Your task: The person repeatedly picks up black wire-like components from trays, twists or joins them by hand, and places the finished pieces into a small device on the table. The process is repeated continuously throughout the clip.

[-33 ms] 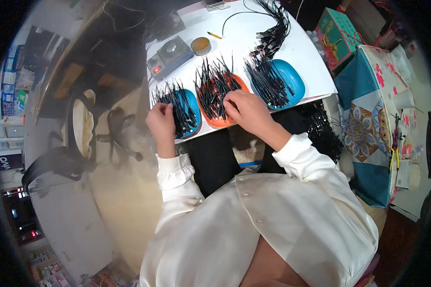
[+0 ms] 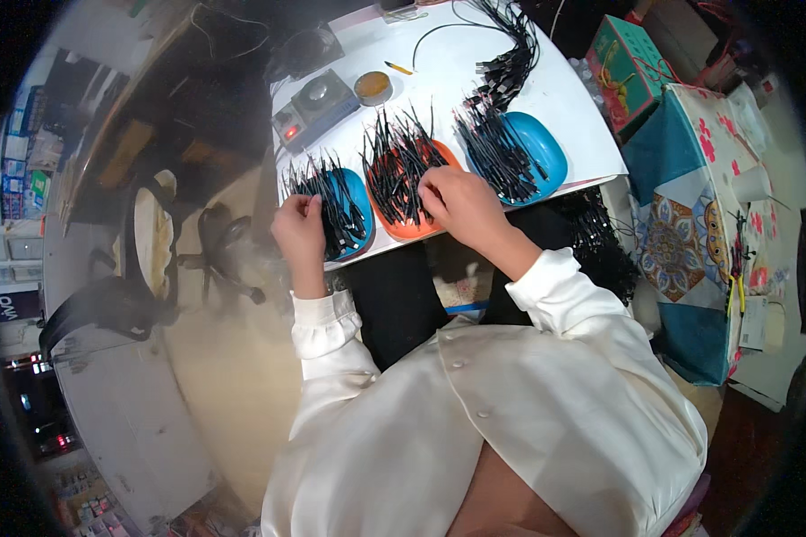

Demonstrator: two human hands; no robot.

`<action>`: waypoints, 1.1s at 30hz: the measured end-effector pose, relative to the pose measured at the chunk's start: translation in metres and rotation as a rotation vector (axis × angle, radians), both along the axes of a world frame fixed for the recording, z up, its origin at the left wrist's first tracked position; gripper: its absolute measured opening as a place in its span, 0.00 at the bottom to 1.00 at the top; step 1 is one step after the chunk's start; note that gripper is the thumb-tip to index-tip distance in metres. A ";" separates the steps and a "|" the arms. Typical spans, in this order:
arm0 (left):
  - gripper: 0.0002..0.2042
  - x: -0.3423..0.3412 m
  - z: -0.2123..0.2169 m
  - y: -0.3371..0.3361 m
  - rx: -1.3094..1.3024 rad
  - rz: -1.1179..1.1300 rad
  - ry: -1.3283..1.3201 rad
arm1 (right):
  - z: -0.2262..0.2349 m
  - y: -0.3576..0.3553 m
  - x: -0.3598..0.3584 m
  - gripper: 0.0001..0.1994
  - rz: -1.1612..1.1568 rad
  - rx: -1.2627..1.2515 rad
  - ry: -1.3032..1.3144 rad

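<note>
Three trays stand in a row along the near edge of the white table. Short black cables (image 2: 337, 210) with thin stripped-looking ends fill the left blue tray (image 2: 360, 192). More black cables (image 2: 396, 174) lie in the orange tray (image 2: 412, 233) in the middle. A third bunch of black cables (image 2: 501, 157) covers the left part of the right blue tray (image 2: 546, 148). My left hand (image 2: 299, 234) is closed in a pinch at the left side of the left tray's cables. At the orange tray's right side, my right hand (image 2: 464, 208) is closed with fingertips by the cables; what either pinches is too small to make out.
Behind the trays sit a grey device with a red light (image 2: 318, 103), a round tin (image 2: 373, 87) and a small yellow tool (image 2: 398, 67). A large bundle of black cables (image 2: 509, 67) lies at the table's far right. A green box (image 2: 625, 76) is beyond the right edge.
</note>
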State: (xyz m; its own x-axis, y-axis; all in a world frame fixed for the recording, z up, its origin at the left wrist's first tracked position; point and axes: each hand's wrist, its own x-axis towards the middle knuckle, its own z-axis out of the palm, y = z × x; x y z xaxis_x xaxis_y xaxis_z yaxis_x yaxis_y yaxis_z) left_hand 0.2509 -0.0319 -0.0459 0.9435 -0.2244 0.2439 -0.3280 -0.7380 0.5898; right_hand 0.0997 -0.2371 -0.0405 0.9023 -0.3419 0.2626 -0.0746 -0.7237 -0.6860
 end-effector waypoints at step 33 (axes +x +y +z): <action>0.07 -0.096 0.033 -0.073 -1.182 -0.440 0.544 | 0.020 -0.004 -0.021 0.07 0.237 0.736 -0.102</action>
